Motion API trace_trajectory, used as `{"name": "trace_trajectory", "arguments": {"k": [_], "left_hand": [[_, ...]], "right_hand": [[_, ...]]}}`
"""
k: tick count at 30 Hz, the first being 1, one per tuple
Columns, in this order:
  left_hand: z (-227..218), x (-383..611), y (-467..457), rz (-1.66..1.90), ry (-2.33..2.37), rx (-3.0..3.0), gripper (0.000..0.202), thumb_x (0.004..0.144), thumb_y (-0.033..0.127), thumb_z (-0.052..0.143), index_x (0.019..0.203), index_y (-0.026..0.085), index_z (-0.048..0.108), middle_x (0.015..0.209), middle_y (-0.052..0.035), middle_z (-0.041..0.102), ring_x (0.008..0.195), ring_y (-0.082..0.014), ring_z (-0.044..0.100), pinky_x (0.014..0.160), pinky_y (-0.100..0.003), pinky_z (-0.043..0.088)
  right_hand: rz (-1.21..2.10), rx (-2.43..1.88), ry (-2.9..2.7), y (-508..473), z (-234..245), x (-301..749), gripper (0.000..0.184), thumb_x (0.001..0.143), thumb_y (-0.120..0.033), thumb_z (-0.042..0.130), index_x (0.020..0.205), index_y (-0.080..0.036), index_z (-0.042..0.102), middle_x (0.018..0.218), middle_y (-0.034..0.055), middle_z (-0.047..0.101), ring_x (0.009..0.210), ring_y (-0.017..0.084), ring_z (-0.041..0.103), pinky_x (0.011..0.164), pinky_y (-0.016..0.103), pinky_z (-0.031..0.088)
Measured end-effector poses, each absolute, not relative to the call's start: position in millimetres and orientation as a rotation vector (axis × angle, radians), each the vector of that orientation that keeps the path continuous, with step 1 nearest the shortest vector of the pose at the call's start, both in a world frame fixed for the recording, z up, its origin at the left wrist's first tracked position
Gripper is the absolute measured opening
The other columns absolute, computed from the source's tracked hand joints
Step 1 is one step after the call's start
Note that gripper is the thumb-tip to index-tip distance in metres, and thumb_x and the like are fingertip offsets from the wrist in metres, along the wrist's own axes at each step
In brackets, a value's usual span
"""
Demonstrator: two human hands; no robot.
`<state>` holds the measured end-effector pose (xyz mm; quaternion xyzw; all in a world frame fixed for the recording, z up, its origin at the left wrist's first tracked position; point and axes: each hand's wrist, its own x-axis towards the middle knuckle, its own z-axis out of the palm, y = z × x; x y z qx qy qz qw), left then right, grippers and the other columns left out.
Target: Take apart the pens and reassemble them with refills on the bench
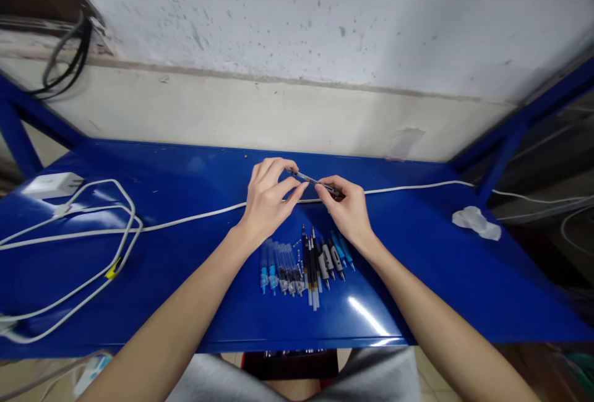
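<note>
Above the blue table, my left hand [271, 195] and my right hand [342, 204] hold a slim pen [304, 177] between them. The left fingers pinch its far-left end, and the right thumb and fingers close round its darker end. Just below the hands lie pen parts in a row: clear barrels [285, 266] with blue or dark ends, tiny springs [299, 260], ink refills [312, 266], grey and black pen tops [328, 260], and blue pen tops [342, 249].
A white cable [195, 218] crosses the blue table [232, 321] behind the parts and loops at left. A white adapter [54, 185] sits far left, crumpled white tissue [476, 222] at right. The wall [288, 111] borders the back.
</note>
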<state>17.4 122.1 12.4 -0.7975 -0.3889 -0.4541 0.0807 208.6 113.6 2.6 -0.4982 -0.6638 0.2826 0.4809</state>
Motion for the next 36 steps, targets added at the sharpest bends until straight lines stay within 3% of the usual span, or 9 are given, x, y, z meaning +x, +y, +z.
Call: {"name": "trace_trajectory", "arguments": {"k": [3,15,20,36], "left_hand": [[10.8,17.9,123.3,-1.328,-1.188,-2.427,0.025,0.1,0.024,0.059,0.075,0.019,0.064,0.101,-0.0064,0.068,0.099,-0.0219,0.06,0.084,-0.04,0.045],[7.4,16.9,125.3,-1.263,-1.19,-2.575,0.016,0.097,0.011,0.05,0.094,0.018,0.064,0.109,-0.0083,0.062,0.103,-0.0227,0.059,0.087,-0.039,0.043],[7.3,17.1,124.9,-1.211,-1.209,-2.633,0.014,0.099,0.015,0.051,0.098,0.018,0.064,0.11,-0.0081,0.062,0.1,-0.0224,0.057,0.086,-0.039,0.043],[2.7,15.9,130.9,-1.234,-1.242,-2.592,0.015,0.093,0.01,0.053,0.082,0.018,0.059,0.094,-0.0039,0.064,0.089,-0.0194,0.057,0.08,-0.037,0.041]], "right_hand": [[0.682,-1.207,-1.699,112.6,2.5,207.3,0.018,0.094,-0.034,0.065,0.093,-0.019,0.075,0.083,0.0034,0.075,0.068,0.017,0.061,0.065,0.029,0.045],[0.702,-1.152,-1.796,110.6,0.2,206.1,0.015,0.094,-0.029,0.066,0.097,-0.019,0.076,0.085,0.0019,0.076,0.07,0.016,0.064,0.067,0.028,0.045],[0.733,-1.131,-1.799,109.9,1.3,204.4,0.015,0.094,-0.027,0.066,0.099,-0.018,0.076,0.086,0.0018,0.077,0.071,0.015,0.065,0.067,0.027,0.046],[0.726,-1.104,-1.831,109.5,0.2,204.7,0.015,0.094,-0.028,0.066,0.098,-0.018,0.076,0.084,0.0018,0.076,0.07,0.015,0.063,0.066,0.027,0.044]]}}
